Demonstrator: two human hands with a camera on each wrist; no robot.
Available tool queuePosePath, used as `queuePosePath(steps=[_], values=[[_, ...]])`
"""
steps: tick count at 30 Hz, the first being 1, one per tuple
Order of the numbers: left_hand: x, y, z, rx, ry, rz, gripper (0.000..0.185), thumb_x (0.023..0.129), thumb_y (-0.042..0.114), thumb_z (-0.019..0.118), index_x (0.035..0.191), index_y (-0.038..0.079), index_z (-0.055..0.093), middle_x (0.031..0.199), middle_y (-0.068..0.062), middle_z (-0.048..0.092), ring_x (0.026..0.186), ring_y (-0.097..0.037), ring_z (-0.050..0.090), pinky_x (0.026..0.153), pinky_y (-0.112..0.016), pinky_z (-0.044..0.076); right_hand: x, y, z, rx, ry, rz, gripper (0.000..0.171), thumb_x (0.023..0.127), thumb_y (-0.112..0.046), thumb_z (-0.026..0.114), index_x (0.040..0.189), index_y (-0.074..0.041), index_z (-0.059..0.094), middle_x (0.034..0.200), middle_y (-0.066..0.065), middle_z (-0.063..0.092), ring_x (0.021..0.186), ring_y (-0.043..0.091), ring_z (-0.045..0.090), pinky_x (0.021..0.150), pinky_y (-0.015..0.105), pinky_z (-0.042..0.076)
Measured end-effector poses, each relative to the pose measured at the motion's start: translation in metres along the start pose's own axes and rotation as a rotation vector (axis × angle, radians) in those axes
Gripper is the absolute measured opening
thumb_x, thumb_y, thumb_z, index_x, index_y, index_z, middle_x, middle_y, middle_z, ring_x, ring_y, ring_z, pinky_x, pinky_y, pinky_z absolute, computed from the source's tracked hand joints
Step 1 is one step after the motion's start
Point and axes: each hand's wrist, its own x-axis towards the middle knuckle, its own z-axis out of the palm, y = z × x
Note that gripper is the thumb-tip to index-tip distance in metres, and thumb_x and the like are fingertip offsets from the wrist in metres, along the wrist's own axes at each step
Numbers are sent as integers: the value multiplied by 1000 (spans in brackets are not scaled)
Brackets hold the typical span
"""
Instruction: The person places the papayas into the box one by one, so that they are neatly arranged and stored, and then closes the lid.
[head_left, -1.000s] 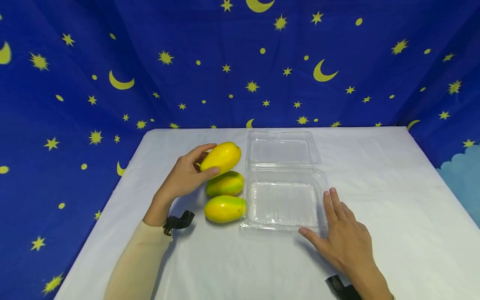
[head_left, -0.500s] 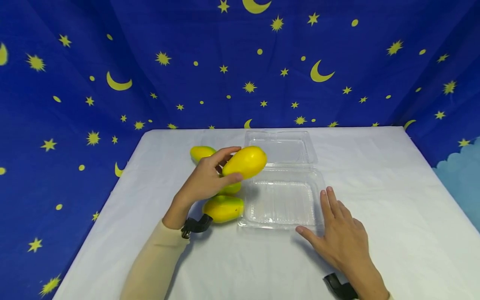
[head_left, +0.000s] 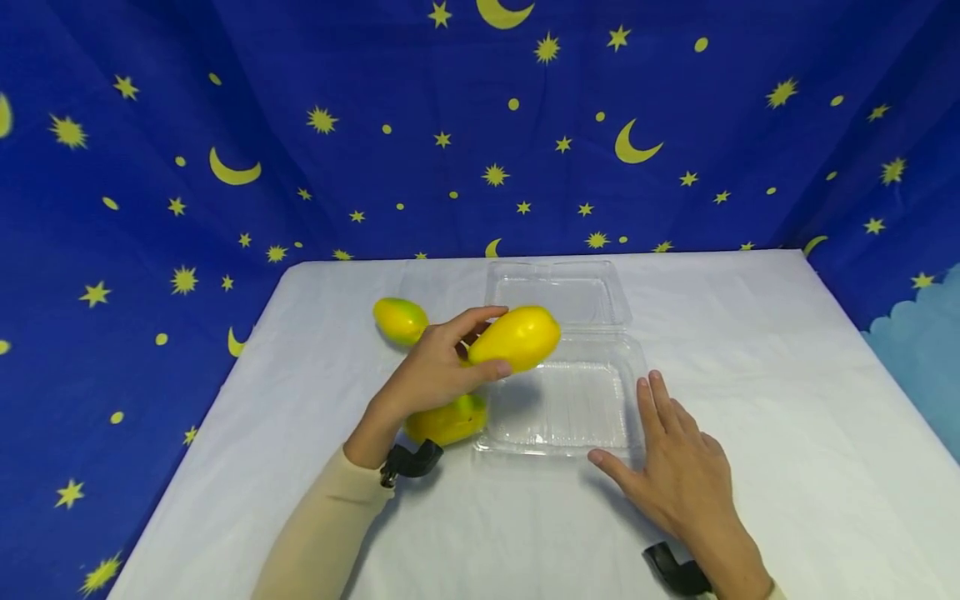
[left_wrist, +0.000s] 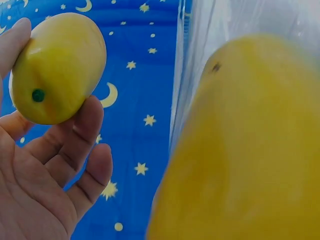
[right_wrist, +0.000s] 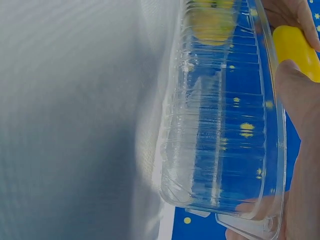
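My left hand (head_left: 438, 367) holds a yellow mango (head_left: 522, 335) between thumb and fingers, above the left part of a clear plastic clamshell box (head_left: 633, 350). The left wrist view shows a green stem spot on the held mango (left_wrist: 59, 67). The box lies flat with its lid (head_left: 558, 296) folded back. By the right rim of the box my right hand (head_left: 686, 475) is spread, fingers straight; whether it touches the rim I cannot tell. A yellow-green mango (head_left: 446, 423) sits at the box's left side, partly behind my left hand, which hides the space further back.
Another yellow-green mango (head_left: 400, 321) lies further back on the left of the white-covered table (head_left: 780, 358). A blue curtain (head_left: 375, 83) with stars and moons hangs behind the table. Black wrist mounts (head_left: 412, 460) stick out from both wrists.
My left hand has moved right with the mango, from over the other mangoes to over the box. The mango at the back left has come into view. My right hand stays by the box.
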Motion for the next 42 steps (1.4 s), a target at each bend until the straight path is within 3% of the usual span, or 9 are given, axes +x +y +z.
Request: queuePosePath(steps=[4, 11, 18, 25, 42], values=[[1, 5, 9, 2, -37, -2, 65, 85, 53, 76, 143, 41, 49, 120, 10, 65, 97, -15, 62, 81, -33, 55, 0, 1, 0, 10, 2, -2, 117, 82, -87, 44, 161, -5, 13, 169, 13, 10, 138, 47, 40, 91, 70, 44], [2, 14, 25, 23, -76, 54, 63, 87, 48, 76, 144, 36, 50, 117, 10, 66, 101, -12, 61, 83, -40, 57, 1, 3, -1, 30, 1, -3, 117, 82, -87, 45, 161, -7, 13, 169, 12, 10, 139, 46, 40, 91, 70, 44], [7, 23, 40, 35, -132, 79, 64, 91, 49, 70, 148, 35, 44, 121, 10, 65, 98, -10, 60, 73, -31, 54, 3, 2, -2, 10, -17, -3, 118, 82, -86, 46, 161, -6, 11, 169, 14, 9, 137, 50, 42, 91, 71, 45], [8, 29, 57, 78, -203, 67, 72, 90, 60, 65, 151, 29, 42, 140, 11, 58, 116, -6, 59, 101, -34, 50, 3, 2, -2, 23, 2, -4, 117, 82, -85, 48, 161, -8, 11, 169, 14, 10, 138, 48, 42, 91, 70, 45], [8, 25, 79, 171, -297, 30, 76, 89, 60, 67, 151, 26, 42, 141, 6, 59, 119, -7, 59, 103, -33, 50, 1, 3, 0, 11, 10, -14, 117, 82, -88, 43, 161, -7, 12, 169, 14, 12, 137, 47, 43, 90, 69, 47]])
